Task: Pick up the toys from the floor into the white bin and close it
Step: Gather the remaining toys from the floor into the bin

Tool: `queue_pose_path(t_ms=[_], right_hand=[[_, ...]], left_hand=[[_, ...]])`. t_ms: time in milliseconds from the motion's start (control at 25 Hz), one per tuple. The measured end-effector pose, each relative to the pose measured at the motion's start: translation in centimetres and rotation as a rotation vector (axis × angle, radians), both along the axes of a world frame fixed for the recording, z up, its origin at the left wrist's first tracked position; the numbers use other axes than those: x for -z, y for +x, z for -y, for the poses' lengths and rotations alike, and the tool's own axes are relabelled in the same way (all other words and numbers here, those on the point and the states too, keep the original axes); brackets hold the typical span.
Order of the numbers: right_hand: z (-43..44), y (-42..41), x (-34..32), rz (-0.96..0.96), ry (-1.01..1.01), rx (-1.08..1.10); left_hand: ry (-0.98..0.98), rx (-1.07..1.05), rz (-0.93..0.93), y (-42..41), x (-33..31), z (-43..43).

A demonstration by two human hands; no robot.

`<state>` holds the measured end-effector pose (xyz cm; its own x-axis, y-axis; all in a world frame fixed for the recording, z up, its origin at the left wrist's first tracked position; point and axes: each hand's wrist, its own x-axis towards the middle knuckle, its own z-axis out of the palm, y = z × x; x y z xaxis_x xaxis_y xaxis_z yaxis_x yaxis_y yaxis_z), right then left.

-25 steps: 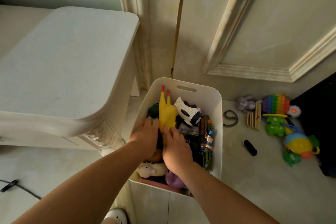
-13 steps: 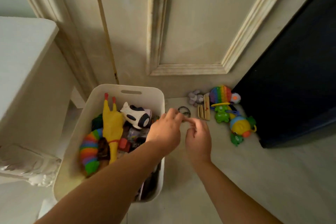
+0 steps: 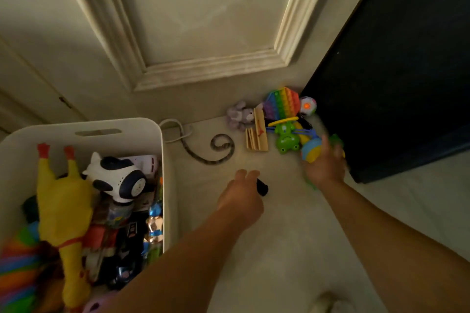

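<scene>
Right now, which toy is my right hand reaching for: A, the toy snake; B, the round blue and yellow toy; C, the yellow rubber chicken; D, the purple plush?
B: the right hand is over the round blue and yellow toy, beside the green frog.

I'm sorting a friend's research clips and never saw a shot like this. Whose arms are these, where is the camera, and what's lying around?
No machine here: a person wears a wide-angle camera on the head, looking down at their own bare arms. The white bin at left holds toys, among them a yellow rubber chicken. On the floor lie a toy snake, a purple plush, wooden sticks and a green frog. The left hand is at a small black object; whether it grips it is unclear. The right hand, fingers spread and blurred, reaches a round yellow-and-blue toy.
</scene>
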<state>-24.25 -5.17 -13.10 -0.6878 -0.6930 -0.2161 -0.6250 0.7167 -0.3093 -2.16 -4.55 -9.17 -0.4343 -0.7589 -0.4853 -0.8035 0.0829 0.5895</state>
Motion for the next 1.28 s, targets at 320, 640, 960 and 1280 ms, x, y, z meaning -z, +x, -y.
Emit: queue_pose_path(t_ms=[320, 640, 960, 1280], right_hand=[[1.0, -1.1, 3.5, 0.219, 0.015, 0.146], [-0.3, 0.2, -3.0, 0.119, 0.256, -0.027], [2.1, 3.6, -18.0, 0.423, 0.458, -0.481], [4.0, 4.4, -10.2, 1.080, -0.012, -0.159]], left_hand=[[0.112, -0.055, 0.017, -0.6, 3.1, 0.8], [0.030, -0.062, -0.006, 0.0, 0.5, 1.7], [-0.141, 0.091, -0.070, 2.2, -3.4, 0.9], [-0.008, -0.279, -0.091, 2.9, -4.6, 1.5]])
